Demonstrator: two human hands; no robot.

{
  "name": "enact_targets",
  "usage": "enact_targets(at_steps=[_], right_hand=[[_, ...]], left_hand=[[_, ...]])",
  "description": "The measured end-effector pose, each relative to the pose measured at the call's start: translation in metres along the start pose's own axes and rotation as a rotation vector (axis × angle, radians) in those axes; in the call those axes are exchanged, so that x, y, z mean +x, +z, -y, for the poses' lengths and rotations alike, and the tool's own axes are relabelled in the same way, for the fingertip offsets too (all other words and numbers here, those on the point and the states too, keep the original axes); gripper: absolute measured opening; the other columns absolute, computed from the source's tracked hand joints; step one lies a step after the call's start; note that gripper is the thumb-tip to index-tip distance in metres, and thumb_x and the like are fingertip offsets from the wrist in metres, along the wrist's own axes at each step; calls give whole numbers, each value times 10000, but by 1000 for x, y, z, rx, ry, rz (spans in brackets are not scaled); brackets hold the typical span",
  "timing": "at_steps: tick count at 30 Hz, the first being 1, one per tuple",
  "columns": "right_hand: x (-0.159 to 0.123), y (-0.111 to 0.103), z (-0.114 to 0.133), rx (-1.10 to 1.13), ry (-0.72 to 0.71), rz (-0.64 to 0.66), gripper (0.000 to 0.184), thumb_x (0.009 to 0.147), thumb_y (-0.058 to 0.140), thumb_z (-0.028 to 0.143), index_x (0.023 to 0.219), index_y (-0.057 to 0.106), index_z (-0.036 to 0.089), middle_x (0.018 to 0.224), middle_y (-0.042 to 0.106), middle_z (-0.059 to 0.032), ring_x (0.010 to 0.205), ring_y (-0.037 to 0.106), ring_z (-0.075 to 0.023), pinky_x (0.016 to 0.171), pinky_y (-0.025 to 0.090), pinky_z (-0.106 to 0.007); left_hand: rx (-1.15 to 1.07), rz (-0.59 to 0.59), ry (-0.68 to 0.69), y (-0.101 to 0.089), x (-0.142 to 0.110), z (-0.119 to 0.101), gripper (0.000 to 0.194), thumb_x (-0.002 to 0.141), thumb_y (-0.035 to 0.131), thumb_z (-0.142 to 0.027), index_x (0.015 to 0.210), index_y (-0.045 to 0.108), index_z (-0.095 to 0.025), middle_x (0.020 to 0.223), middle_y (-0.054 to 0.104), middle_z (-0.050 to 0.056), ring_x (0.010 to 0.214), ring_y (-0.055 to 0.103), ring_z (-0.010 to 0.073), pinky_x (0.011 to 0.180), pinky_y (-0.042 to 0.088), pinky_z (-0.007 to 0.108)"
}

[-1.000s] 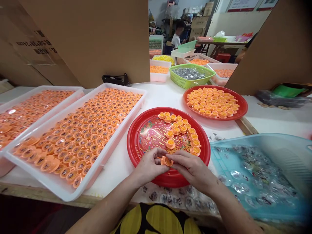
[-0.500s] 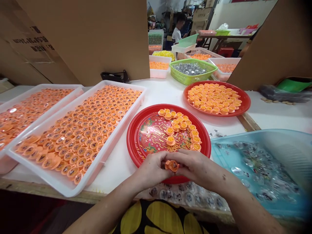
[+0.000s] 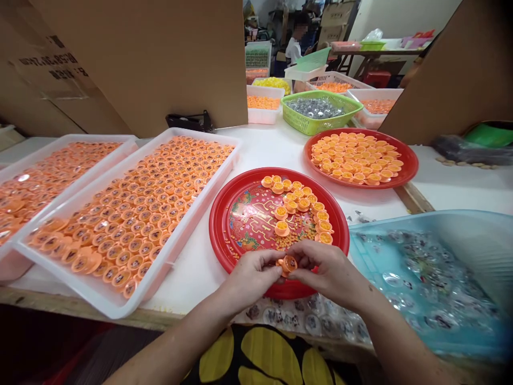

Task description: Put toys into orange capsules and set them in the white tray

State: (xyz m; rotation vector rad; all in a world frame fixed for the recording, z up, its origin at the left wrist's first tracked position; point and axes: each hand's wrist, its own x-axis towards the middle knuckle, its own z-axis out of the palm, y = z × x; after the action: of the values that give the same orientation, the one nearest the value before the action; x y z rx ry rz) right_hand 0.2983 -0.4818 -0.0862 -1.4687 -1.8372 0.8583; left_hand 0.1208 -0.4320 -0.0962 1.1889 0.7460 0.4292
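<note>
Over the front of a red round tray [image 3: 224, 198], my left hand [image 3: 252, 275] and my right hand [image 3: 326, 267] meet around a small orange toy cup [image 3: 289, 264]. A dark printed picture shows in its top, which faces up. My left fingers and thumb pinch it on one side, and my right thumb and fingers close on the other. Behind my hands, several orange cups with yellow beads [image 3: 281, 229] stand on saucers on the tray. Loose yellow beads [image 3: 284, 241] lie beside them. Clear printed discs [image 3: 280, 318] lie along the table edge below my hands.
A white tray [image 3: 176, 256] packed with orange cups lies to the left, another beyond it. A blue tray [image 3: 385, 235] of clear discs is at the right. Behind stand a second red tray [image 3: 411, 166] and a green basket [image 3: 296, 123]. Cardboard panels [image 3: 160, 59] rise behind; a person sits far back.
The cup has shifted slightly right and up in view, and more of it shows. My right fingers have drawn back somewhat from over it. The camera view has moved a little.
</note>
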Motion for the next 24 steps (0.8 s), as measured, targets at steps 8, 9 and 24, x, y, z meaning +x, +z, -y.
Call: enact_targets(at_steps=[8, 9, 24], right_hand=[[-6, 5, 4, -73, -102, -103, 255, 783, 557, 74, 992, 626, 203, 850, 624, -16, 738, 591, -140, 663, 461, -259], [-6, 5, 4, -82, -103, -114, 251, 785, 562, 79, 995, 624, 201, 857, 627, -21, 740, 595, -144, 666, 467, -262], [-15, 20, 10, -244, -142, -200, 131, 875, 482, 143, 971, 566, 175, 860, 575, -67, 750, 577, -178, 640, 486, -291]], left_hand=[[308, -113, 132, 7, -4, -1, 374, 791, 445, -101, 1080, 656, -212, 941, 699, 19, 859, 635, 157, 769, 484, 268], [355, -128, 157, 7, -5, -2, 385, 787, 438, -88, 1072, 659, -223, 949, 699, 11, 877, 632, 155, 785, 478, 266], [-7, -164, 30, 11, -2, -4, 338, 708, 644, -134, 1016, 504, -128, 867, 648, 61, 827, 636, 162, 713, 511, 268]])
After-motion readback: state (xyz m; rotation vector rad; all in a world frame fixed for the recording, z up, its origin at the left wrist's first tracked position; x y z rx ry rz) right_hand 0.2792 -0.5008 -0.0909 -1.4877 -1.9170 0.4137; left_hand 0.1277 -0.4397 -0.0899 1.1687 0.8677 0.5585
